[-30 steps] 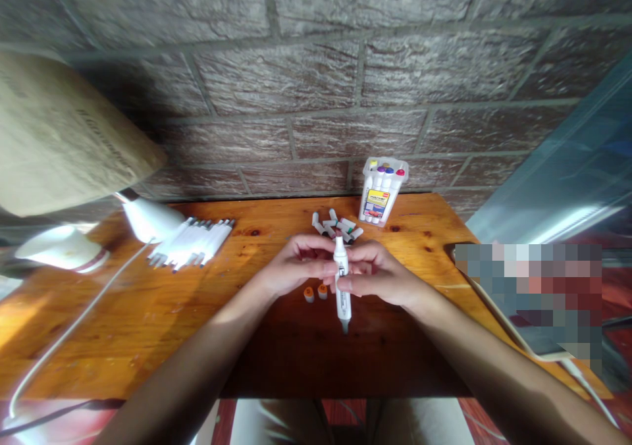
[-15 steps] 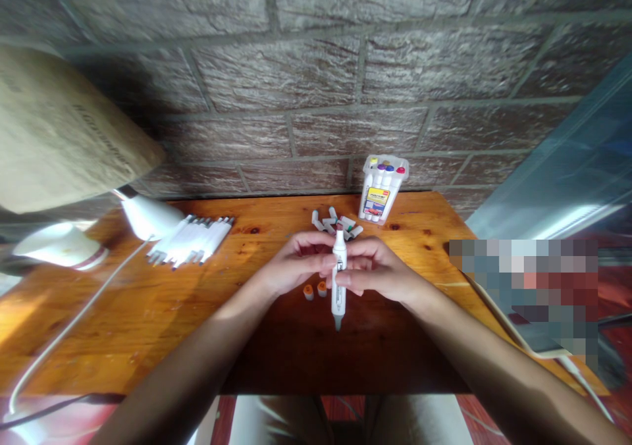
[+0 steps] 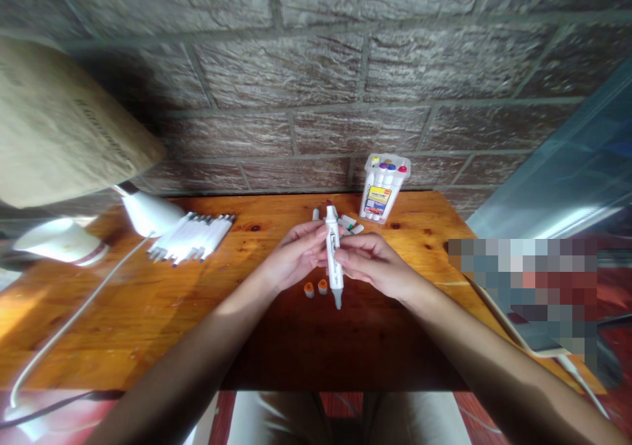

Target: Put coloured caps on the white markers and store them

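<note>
Pinched between the fingers of our left hand (image 3: 295, 255) and right hand (image 3: 374, 265), a white marker (image 3: 334, 261) stands nearly upright over a wooden table (image 3: 266, 356).
Both our hands close narrowly on its barrel, the left slightly higher; its grey tapered end points down, and its upper tip seems dark red, though blur leaves us unsure. Below our left hand we see two orange-topped caps (image 3: 309, 289). Beyond our hands lie partly hidden loose caps (image 3: 352, 227), near a clear case (image 3: 390, 188) of colour-topped markers. Off to our left, a row of white pens (image 3: 192, 235) lies beside a lamp (image 3: 152, 213).
</note>
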The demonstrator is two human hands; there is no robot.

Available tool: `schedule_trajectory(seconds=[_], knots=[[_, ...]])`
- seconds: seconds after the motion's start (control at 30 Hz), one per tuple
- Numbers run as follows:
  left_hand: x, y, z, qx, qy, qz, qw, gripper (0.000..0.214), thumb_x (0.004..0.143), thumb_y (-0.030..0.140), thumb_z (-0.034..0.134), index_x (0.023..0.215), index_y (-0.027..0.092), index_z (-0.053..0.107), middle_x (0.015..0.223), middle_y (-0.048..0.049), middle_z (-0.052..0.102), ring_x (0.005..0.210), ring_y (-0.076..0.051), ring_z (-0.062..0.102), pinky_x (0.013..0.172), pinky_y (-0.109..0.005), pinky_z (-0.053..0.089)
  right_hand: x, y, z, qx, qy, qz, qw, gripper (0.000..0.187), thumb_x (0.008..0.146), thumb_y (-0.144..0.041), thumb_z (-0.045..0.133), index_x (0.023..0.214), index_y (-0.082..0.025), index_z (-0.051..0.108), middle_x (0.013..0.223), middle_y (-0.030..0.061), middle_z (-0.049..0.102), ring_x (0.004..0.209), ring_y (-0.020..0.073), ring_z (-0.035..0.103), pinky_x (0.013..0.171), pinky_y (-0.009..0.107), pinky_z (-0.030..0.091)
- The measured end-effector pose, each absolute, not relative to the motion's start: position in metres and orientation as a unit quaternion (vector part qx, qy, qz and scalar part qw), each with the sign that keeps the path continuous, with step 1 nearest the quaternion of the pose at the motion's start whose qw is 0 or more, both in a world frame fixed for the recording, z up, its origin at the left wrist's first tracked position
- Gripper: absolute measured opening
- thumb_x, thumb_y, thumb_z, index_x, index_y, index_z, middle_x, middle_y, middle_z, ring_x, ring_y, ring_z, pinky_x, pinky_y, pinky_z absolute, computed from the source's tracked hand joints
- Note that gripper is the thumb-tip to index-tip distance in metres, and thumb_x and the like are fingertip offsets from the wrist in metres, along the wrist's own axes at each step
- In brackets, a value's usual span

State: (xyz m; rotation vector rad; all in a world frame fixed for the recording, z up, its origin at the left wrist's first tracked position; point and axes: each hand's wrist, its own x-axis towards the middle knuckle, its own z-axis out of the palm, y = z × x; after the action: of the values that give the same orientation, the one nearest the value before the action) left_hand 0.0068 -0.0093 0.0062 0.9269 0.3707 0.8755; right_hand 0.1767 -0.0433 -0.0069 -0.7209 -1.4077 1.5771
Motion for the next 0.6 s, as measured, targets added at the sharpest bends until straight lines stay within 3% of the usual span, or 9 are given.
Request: schedule_trajectory(seconds=[0.13, 0.23, 0.6], knots=[[0.009, -0.0106, 0.006, 0.449, 0.175, 0.375, 0.792, 0.032, 0.068, 0.036, 0.089, 0.085, 0.011, 0.078, 0.058, 0.0003, 0.061, 0.05, -0.006, 0.049, 0.05, -0.018, 0.039, 0.176, -0.0401, -0.0081, -0.296, -0.516, 0.66, 0.458, 0.038, 0.08, -0.05, 0.078, 0.097, -0.017, 0.078, 0.063, -0.0021, 0.058, 0.049, 0.0071, 0.045, 0.047, 0.022, 0.036], [0.0096, -0.0107, 0.0063, 0.446, 0.185, 0.373, 0.792, 0.032, 0.069, 0.035, 0.088, 0.084, 0.01, 0.076, 0.062, -0.0014, 0.064, 0.05, -0.006, 0.051, 0.049, -0.018, 0.039, 0.1764, -0.0388, -0.0084, -0.293, -0.496, 0.676, 0.459, 0.035, 0.08, -0.05, 0.079, 0.09, -0.016, 0.076, 0.061, -0.0027, 0.056, 0.05, 0.007, 0.046, 0.048, 0.022, 0.039], [0.0082, -0.0094, 0.0046, 0.452, 0.164, 0.377, 0.791, 0.03, 0.07, 0.036, 0.088, 0.08, 0.011, 0.074, 0.057, 0.0023, 0.057, 0.047, -0.004, 0.045, 0.05, -0.017, 0.041, 0.1743, -0.0397, -0.0066, -0.263, -0.468, 0.709, 0.458, 0.031, 0.079, -0.044, 0.081, 0.081, -0.014, 0.073, 0.058, -0.0054, 0.047, 0.047, 0.0026, 0.033, 0.044, 0.017, 0.024]])
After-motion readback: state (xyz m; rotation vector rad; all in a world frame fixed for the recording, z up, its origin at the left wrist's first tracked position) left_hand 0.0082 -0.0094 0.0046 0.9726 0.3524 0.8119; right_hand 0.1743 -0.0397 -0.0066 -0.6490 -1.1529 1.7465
